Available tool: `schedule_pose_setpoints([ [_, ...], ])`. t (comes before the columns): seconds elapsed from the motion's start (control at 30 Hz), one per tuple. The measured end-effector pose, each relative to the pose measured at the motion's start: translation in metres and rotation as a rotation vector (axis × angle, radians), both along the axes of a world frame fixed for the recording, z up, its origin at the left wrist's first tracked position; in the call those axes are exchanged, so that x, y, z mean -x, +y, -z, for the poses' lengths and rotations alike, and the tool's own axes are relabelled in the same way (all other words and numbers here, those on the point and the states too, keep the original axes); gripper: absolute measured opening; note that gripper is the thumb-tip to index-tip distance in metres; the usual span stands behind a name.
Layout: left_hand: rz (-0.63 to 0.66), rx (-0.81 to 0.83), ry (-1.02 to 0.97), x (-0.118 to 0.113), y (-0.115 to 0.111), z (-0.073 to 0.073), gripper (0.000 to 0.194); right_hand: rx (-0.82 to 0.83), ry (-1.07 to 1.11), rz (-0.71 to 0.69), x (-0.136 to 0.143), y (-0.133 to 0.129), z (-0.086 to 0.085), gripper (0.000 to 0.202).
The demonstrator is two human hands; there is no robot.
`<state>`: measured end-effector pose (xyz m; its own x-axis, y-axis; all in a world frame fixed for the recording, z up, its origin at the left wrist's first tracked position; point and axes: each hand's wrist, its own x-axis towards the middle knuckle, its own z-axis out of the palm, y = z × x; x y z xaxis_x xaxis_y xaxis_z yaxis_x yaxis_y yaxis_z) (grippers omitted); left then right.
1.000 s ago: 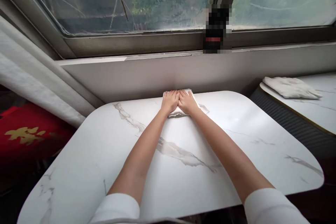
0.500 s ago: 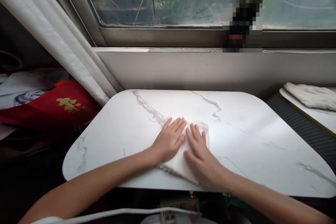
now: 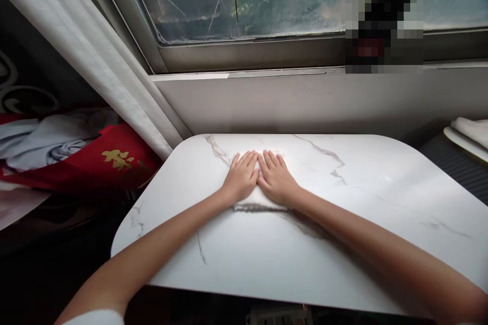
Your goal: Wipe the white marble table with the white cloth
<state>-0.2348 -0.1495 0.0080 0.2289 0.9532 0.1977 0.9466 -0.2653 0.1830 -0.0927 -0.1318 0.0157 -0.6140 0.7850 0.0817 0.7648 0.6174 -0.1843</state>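
A folded white cloth (image 3: 261, 202) lies on a white marble-patterned table (image 3: 244, 259), its greyish edge facing me. My left hand (image 3: 242, 175) rests flat on the left part of the cloth, fingers stretched out and pointing away from me. Beside it, my right hand (image 3: 275, 175) presses flat on the right part, fingers extended too. The two hands touch near the thumbs and index fingers. Most of the cloth is hidden under them.
Behind the table are a low wall (image 3: 267, 106) and a window. A pale curtain (image 3: 87, 51) hangs at the left, above a red cloth with gold marks (image 3: 133, 175). At the right edge lies another white cloth (image 3: 473, 129) on a board.
Both hands have slid forward over the table with the cloth, toward the wall. They have come together, and the cloth now lies squarer to me. The view has shifted slightly.
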Motion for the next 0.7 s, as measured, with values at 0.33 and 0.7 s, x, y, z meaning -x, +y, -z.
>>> schedule_pose_setpoints([
  [0.33,-0.054,-0.058,0.008,0.026,0.131,0.001,0.043,-0.189,0.066,0.145,0.041,0.119,0.009,0.053],
  [0.7,0.008,-0.041,0.052,0.045,-0.018,0.001,0.048,-0.095,0.103,-0.018,0.046,-0.021,0.011,0.058],
])
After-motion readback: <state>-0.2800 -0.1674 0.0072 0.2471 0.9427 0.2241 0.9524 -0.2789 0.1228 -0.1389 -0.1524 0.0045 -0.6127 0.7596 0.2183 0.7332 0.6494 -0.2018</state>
